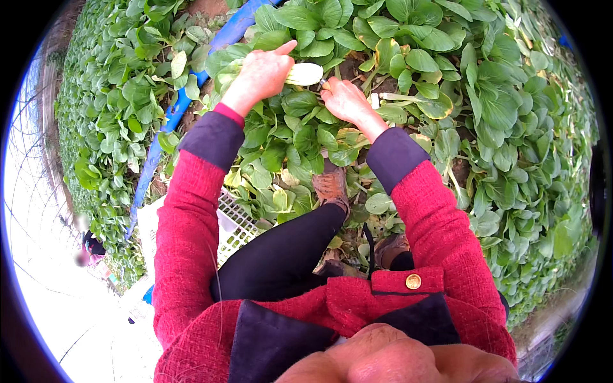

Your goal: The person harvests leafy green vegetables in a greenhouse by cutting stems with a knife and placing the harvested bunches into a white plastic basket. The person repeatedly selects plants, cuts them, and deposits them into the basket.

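My left hand (266, 74) is closed around a head of bok choy (306, 74), its index finger stretched out. The pale base of that head points right, and its leaves spread out to the left behind my hand. Just beside the base, my right hand (348, 101) grips a small tool (324, 84) with a metal part, probably a knife; most of it is hidden by my fingers. Under both hands grow leafy bok choy plants (301, 107). A loose yellowing leaf (435, 104) with a pale stalk lies right of my right hand.
A blue flat hose (178, 109) runs along the soil at left. Beside my left forearm is a white plastic crate (234, 227). My brown shoe (332, 185) stands among low leaves. Dense greens (503, 110) cover the right. People (91, 246) are far off at left.
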Motion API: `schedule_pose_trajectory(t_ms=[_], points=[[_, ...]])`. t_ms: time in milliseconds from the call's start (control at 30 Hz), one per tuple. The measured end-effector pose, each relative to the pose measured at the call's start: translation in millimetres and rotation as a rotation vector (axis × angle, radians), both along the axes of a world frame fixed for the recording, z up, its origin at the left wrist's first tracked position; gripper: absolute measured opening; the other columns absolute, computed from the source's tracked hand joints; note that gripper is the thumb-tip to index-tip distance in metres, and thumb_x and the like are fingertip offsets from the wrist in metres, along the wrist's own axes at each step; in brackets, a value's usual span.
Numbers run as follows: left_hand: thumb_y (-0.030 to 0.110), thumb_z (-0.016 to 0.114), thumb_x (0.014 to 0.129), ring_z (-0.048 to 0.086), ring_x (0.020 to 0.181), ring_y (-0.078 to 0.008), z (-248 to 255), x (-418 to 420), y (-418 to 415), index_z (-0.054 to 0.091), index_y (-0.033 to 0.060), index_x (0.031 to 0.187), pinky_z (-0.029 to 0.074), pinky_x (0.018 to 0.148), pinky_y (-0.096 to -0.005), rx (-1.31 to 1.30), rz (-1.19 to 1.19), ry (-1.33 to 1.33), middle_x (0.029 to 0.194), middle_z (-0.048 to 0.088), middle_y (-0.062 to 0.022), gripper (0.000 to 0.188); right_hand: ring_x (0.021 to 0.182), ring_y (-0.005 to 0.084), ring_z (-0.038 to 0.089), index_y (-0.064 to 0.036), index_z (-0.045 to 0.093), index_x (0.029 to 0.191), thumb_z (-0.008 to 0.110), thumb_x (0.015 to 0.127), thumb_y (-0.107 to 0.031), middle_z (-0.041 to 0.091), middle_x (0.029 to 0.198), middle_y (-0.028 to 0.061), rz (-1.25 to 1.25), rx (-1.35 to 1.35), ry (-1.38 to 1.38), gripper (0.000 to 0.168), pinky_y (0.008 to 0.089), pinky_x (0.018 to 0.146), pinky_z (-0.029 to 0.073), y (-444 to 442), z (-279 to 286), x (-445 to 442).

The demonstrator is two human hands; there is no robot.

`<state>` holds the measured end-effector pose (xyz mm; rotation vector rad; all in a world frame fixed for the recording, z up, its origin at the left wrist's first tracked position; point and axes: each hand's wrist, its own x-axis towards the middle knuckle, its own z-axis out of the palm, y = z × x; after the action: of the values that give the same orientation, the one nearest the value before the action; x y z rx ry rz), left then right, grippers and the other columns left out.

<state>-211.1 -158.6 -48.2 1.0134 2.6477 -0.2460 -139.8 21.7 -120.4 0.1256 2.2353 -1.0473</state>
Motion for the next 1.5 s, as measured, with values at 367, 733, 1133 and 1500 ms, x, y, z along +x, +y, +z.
schedule_pose_trajectory(t_ms=[367,733,1133,1500], points=[[0.011,0.061,0.077,0.069,0.078,-0.0185,-66,-23,-20,0.07,0.0122,0.087,0.052,0.063,-0.0347,-0.278,-0.089,0.042,0.141,0.047,-0.0006,0.013,0.101,0.0466,0.056,-0.001,0.061,0.103,0.044,0.092,-0.031,0.061,0.103,0.029,-0.11,-0.115,0.137,0.036,0.051,0.091,0.044,-21,-88,-18],[0.016,0.056,0.084,0.067,0.065,-0.0175,-64,-9,-23,0.07,0.0179,0.094,0.049,0.061,-0.0329,-0.188,-0.153,0.114,0.149,0.036,-0.0013,0.017,0.047,0.0275,0.059,0.005,0.06,0.096,0.046,0.093,-0.029,0.061,0.063,0.0179,-0.283,-0.372,-0.193,0.036,0.0402,0.055,0.049,-33,-93,-32],[0.014,0.057,0.082,0.068,0.066,-0.0166,-80,-17,-27,0.068,0.0169,0.099,0.049,0.06,-0.0339,-0.259,-0.145,0.1,0.141,0.047,0.0002,0.021,0.044,0.0097,0.038,-0.007,0.045,0.089,0.045,0.098,-0.027,0.039,0.062,-0.0019,-0.424,-0.625,-0.365,0.023,0.0268,0.037,0.03,-26,-80,-21],[0.004,0.056,0.074,0.065,0.064,-0.0191,-13,17,-43,0.055,0.0099,0.124,0.048,0.061,-0.0331,0.088,-0.079,0.118,0.102,0.066,-0.0064,0.05,0.056,0.0147,0.054,-0.002,0.06,0.086,0.07,0.08,-0.019,0.057,0.064,0.0036,-0.409,-0.54,0.084,0.02,0.0319,0.054,0.044,16,-70,9]])
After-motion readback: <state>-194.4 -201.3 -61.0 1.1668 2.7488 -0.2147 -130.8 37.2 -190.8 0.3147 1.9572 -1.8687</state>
